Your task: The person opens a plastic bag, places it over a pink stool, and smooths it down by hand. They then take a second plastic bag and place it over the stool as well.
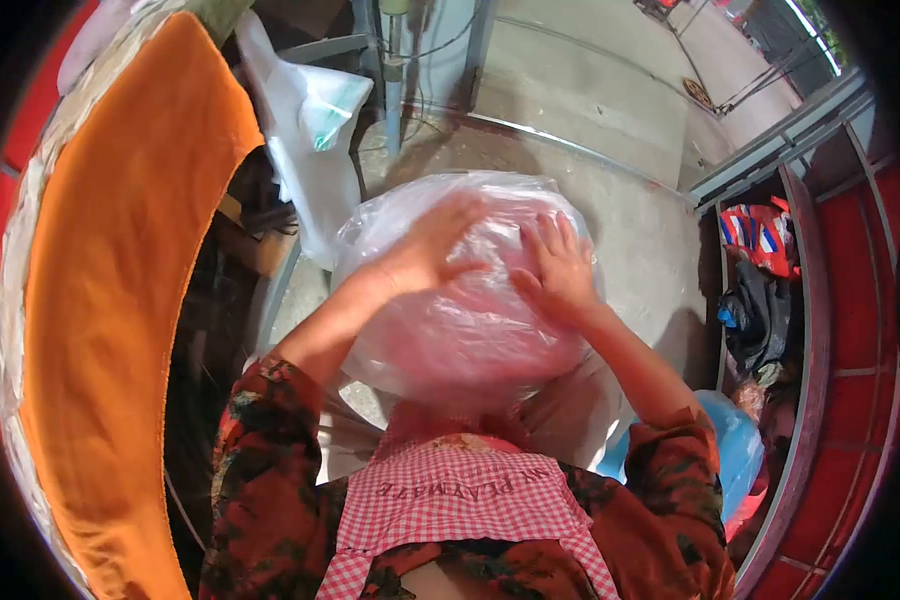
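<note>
Pale floor (655,265), plastic bag (490,325) under hands (562,270), pinkish contents (440,350) indistinct

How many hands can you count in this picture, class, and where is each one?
2. The left hand, blurred, is over the upper left part of the bag; the right hand is over its upper right part. No other hand shows.

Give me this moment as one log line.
left hand: open, blurred over plastic bag, contact unclear | right hand: spread on bag | bag: bulging, pinkish inside | orange cloth: left
</note>
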{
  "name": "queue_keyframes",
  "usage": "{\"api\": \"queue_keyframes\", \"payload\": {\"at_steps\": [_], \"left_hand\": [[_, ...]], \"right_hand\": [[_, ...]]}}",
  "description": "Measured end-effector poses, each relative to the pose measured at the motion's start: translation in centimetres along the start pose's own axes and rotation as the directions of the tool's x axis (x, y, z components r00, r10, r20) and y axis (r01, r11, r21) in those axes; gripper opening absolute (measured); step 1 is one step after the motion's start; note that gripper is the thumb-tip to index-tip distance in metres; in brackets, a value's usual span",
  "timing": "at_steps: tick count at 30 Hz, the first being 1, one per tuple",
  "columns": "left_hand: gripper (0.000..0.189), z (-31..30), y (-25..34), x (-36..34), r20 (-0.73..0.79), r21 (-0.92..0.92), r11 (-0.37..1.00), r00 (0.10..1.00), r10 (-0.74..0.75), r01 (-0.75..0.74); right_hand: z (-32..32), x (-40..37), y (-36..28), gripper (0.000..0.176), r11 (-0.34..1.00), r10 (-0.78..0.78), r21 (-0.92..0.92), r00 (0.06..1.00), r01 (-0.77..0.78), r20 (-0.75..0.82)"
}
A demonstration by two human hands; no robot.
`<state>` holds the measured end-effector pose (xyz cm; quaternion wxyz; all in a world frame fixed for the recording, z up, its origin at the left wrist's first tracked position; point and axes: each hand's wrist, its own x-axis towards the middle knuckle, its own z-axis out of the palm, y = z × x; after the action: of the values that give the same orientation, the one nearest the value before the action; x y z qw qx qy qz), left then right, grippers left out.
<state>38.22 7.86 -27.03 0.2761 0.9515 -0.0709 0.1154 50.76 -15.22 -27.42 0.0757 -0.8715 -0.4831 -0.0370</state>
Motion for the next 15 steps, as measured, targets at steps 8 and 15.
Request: {"api": "queue_keyframes", "payload": {"at_steps": [8,15], "left_hand": [[0.039,-0.2,-12.0,-0.4,0.19,-0.699,0.519,0.827,-0.529,0.492],[0.033,12.0,-20.8,-7.3,0.216,-0.955,-0.288,0.82,-0.53,0.065]], "right_hand": [[0.9,0.3,0.8,0.066,0.993,-0.086,0.074,0.993,0.092,-0.086],[0.3,0.3,0.6,0.068,0.995,-0.09,0.043,0.996,0.091,-0.015]]}}
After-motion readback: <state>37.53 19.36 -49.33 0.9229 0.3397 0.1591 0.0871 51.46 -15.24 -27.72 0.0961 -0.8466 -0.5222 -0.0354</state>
